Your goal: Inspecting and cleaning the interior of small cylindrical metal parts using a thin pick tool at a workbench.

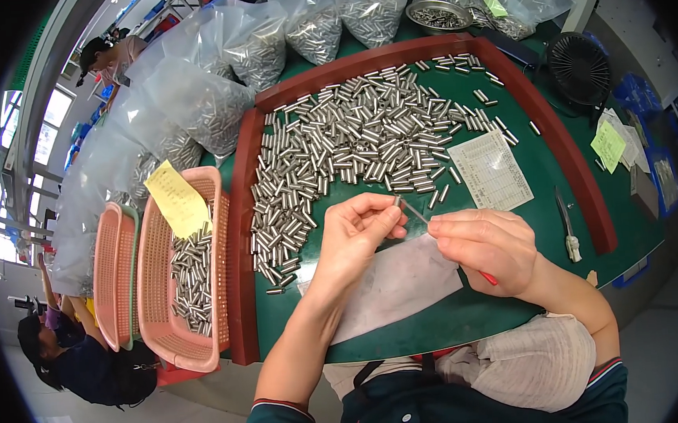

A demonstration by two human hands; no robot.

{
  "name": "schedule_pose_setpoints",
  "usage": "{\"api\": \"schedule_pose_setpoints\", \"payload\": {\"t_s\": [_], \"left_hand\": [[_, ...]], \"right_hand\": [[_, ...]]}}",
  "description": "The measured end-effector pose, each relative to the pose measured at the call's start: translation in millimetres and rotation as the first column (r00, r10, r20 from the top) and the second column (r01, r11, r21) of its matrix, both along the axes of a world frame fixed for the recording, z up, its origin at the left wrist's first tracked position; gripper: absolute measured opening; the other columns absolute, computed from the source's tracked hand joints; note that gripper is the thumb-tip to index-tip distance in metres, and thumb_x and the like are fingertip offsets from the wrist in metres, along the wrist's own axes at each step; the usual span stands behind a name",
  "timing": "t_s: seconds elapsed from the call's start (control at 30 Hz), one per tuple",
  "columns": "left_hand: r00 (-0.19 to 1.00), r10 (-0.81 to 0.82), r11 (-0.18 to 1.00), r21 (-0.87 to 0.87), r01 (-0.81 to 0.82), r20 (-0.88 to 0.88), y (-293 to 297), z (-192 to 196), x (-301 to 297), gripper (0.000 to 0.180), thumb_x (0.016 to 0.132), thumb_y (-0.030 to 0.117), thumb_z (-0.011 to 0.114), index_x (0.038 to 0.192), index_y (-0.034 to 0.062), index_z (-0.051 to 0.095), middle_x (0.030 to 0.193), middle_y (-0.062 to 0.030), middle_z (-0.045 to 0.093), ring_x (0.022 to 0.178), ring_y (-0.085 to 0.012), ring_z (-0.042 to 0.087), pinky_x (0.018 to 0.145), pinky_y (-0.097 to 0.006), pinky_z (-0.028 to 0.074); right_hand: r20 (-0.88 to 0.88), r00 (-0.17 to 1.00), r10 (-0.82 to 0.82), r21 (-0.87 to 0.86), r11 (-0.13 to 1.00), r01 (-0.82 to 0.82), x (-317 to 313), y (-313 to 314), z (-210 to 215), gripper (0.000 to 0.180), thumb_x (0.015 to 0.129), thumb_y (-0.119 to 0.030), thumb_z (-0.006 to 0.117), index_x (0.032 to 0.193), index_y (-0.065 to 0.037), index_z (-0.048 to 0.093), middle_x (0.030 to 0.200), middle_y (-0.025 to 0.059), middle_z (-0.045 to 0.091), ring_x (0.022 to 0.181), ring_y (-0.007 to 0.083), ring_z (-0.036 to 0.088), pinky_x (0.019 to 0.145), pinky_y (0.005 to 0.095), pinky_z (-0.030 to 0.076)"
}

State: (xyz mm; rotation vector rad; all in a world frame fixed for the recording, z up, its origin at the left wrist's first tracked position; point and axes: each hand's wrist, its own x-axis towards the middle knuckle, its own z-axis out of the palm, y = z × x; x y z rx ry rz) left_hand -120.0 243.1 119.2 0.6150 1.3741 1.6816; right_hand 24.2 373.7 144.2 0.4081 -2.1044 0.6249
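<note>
My left hand pinches a small metal pin between thumb and fingertips, above the green table. Closed around a slim tool is my right hand. The thin grey shaft of this tool reaches to the pin, and its red handle end sticks out below my palm. The exact kind of tool does not show. Under both hands lies a pale, stained cloth. Just beyond them spreads a large heap of shiny metal pins.
A dark red wooden rim borders the table on three sides. Pink baskets stand left, one holding pins. Bags of pins line the back. Right are a printed sheet, a slim pointed tool and a black fan. Other people sit left.
</note>
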Motion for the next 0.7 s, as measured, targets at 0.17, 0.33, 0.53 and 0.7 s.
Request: {"api": "schedule_pose_setpoints", "payload": {"t_s": [0.17,0.33,0.53,0.7], "left_hand": [[0.999,0.047,0.999,-0.026,-0.047,-0.006,4.8,3.9,7.3,0.013,0.083,0.007,0.057,0.092,-0.0030,0.060,0.075,-0.0068,0.062,0.065,-0.0104,0.056,0.065,-0.022,0.046],[0.995,0.086,0.996,-0.023,-0.085,0.052,0.9,1.8,5.8,0.011,0.083,0.008,0.057,0.090,-0.0015,0.059,0.077,-0.0062,0.061,0.065,-0.0099,0.056,0.064,-0.022,0.046],[0.986,0.119,0.991,0.049,-0.125,0.119,-0.8,-0.7,-2.7,0.013,0.082,0.005,0.059,0.093,-0.0019,0.057,0.083,-0.0076,0.061,0.073,-0.0129,0.060,0.069,-0.024,0.048],[0.987,0.134,0.990,0.052,-0.130,-0.094,2.4,1.4,3.7,0.015,0.080,-0.001,0.060,0.095,-0.0040,0.058,0.086,-0.0057,0.060,0.078,-0.0125,0.060,0.072,-0.023,0.049]], "right_hand": [[-0.110,0.994,0.001,0.048,0.999,0.005,-2.1,0.4,0.2,0.021,0.064,-0.006,0.070,0.079,0.002,0.058,0.078,0.0148,0.061,0.066,0.0246,0.064,0.053,0.0283,0.053],[-0.091,0.996,0.023,0.095,0.995,-0.015,1.1,-2.8,4.1,0.021,0.066,-0.008,0.072,0.077,0.001,0.057,0.077,0.0140,0.061,0.065,0.0240,0.064,0.051,0.0286,0.052],[-0.081,0.995,-0.058,0.014,0.998,0.060,8.7,-0.2,9.2,0.023,0.071,-0.006,0.070,0.088,0.001,0.057,0.082,0.0136,0.062,0.070,0.0251,0.064,0.056,0.0292,0.054],[-0.112,0.993,-0.047,-0.092,0.995,0.037,6.6,-0.4,6.0,0.023,0.071,-0.004,0.068,0.090,0.000,0.056,0.084,0.0131,0.062,0.072,0.0256,0.065,0.058,0.0300,0.055]]}}
